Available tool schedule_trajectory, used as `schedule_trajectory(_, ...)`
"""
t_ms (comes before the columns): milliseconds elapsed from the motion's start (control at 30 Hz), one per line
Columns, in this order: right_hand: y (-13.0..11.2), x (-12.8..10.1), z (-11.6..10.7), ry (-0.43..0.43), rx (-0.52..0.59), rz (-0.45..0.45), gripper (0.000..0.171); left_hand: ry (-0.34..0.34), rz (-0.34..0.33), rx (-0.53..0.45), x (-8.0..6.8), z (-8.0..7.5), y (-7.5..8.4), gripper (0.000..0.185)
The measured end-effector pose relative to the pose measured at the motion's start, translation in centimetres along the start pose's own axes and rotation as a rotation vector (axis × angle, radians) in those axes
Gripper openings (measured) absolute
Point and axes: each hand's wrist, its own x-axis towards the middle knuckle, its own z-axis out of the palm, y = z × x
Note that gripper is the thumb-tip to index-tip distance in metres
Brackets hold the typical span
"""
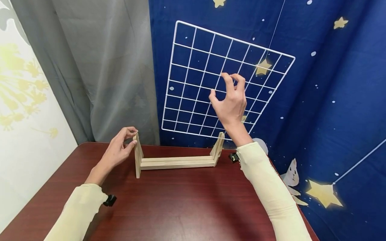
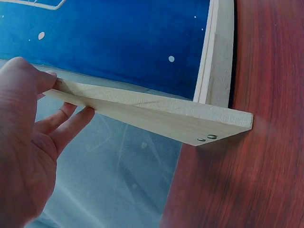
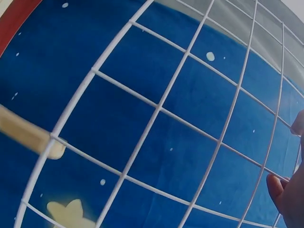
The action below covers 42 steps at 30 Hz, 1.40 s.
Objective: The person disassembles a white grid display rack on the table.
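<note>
We see the white wire grid (image 1: 205, 71) held up off the counter (image 1: 181, 201), our right hand's (image 1: 232, 102) fingers curled on its wires. Our left hand's (image 1: 117, 150) fingers pinch one upright of the wooden stand (image 1: 178, 163) resting there, before a blue curtain (image 1: 316, 110).

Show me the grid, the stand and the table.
Grid (image 1: 204, 71): head view, on a wire crossing.
Stand (image 1: 178, 163): head view, on its crossbar.
Table (image 1: 178, 201): head view, on the bare top nearer the camera.

White wire grid (image 1: 205, 71), tilted; wooden stand (image 1: 178, 163), upright
</note>
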Motion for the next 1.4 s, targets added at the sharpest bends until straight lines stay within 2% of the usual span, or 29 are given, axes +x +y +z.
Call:
schedule_trajectory(133,1.2,-0.6,-0.5,-0.033,-0.016,0.032,0.053,-0.009,-0.013,0.019,-0.2,-0.4,0.1,0.023)
schedule_trajectory(267,2.2,-1.4,-0.8,-0.069,-0.014,0.074,0.053,-0.004,-0.022,0.003,-0.5,-0.6,-0.1,0.023)
schedule_trajectory(400,3.0,-1.9,-1.2,-0.117,-0.020,0.112,0.053,-0.005,-0.028,-0.018,-0.9,-0.9,0.4,0.023)
schedule_trajectory(567,4.0,-2.9,-1.7,-0.177,-0.039,0.147,0.056,-0.026,-0.002,-0.001,-1.4,-1.1,0.5,0.024)
schedule_trajectory(833,5.6,-5.3,-3.0,-0.281,-0.073,0.196,0.057,-0.043,0.063,-0.106,-2.0,-1.2,1.3,0.027)
schedule_trajectory(1033,7.2,-6.5,-3.9,-0.331,-0.090,0.227,0.059,-0.060,0.015,-0.136,-2.5,-1.4,1.8,0.027)
schedule_trajectory(1133,7.9,-7.0,-4.4,-0.349,-0.099,0.235,0.059,-0.066,0.026,-0.140,-2.8,-1.7,2.1,0.028)
schedule_trajectory(1400,9.3,-8.2,-5.5,-0.402,-0.138,0.252,0.056,-0.094,0.125,-0.159,-3.5,-2.2,3.5,0.030)
